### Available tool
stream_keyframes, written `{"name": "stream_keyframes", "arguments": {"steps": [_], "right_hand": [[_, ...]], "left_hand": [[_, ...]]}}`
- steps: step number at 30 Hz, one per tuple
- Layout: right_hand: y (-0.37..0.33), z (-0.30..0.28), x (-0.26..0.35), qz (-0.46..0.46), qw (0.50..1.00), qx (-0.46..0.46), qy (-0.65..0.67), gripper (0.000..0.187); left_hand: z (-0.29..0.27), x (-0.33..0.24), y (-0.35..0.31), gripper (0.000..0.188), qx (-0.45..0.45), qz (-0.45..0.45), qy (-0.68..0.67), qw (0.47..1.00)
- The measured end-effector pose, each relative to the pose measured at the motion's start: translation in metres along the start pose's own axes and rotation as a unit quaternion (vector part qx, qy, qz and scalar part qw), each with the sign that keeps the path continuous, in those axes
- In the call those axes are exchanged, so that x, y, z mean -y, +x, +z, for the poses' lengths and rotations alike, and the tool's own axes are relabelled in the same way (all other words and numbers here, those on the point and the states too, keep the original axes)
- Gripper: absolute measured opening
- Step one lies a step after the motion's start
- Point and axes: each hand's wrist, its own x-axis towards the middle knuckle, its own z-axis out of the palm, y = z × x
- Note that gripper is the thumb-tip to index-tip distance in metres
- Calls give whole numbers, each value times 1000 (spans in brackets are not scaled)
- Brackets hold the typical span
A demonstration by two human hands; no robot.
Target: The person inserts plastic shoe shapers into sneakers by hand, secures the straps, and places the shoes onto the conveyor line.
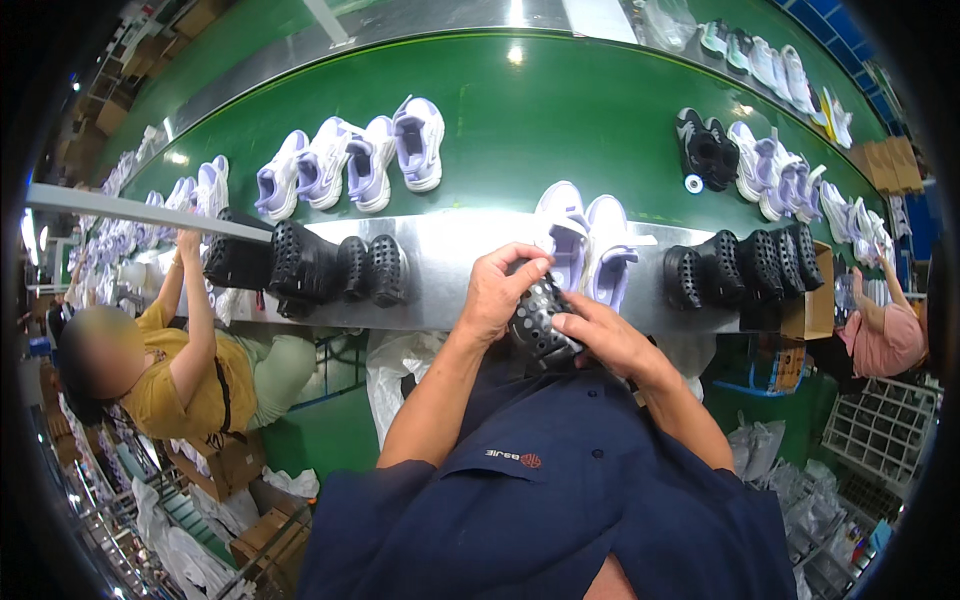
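Close to my body I hold a black plastic shoe insert (pixel 541 322) dotted with round holes. My left hand (pixel 497 287) grips its upper end, thumb and fingers closed on it. Lower down, my right hand (pixel 607 335) has its thumb pressed on the other side; some of its fingers are hidden. Just beyond my hands, a pair of white and lavender sneakers (pixel 607 222) stands on the metal bench edge (pixel 455 250), partly covered by my left hand.
Black perforated inserts stand on the bench to the left (pixel 300 262) and right (pixel 762 265). White and lavender sneakers (pixel 368 165) and black shoes (pixel 706 150) sit on the green surface (pixel 560 110). A metal bar (pixel 150 210) crosses the left; a person in yellow (pixel 190 370) works there, another in pink (pixel 885 335) at right.
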Motion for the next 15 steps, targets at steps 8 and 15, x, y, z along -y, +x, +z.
{"name": "stream_keyframes", "arguments": {"steps": [8,15], "right_hand": [[-32,-7,-16,-194,772,-299,-526,49],[-24,-33,-6,-84,795,-290,-527,41]], "left_hand": [[23,37,21,12,-129,33,115,984],[34,34,55,40,-205,208,567,770]]}}
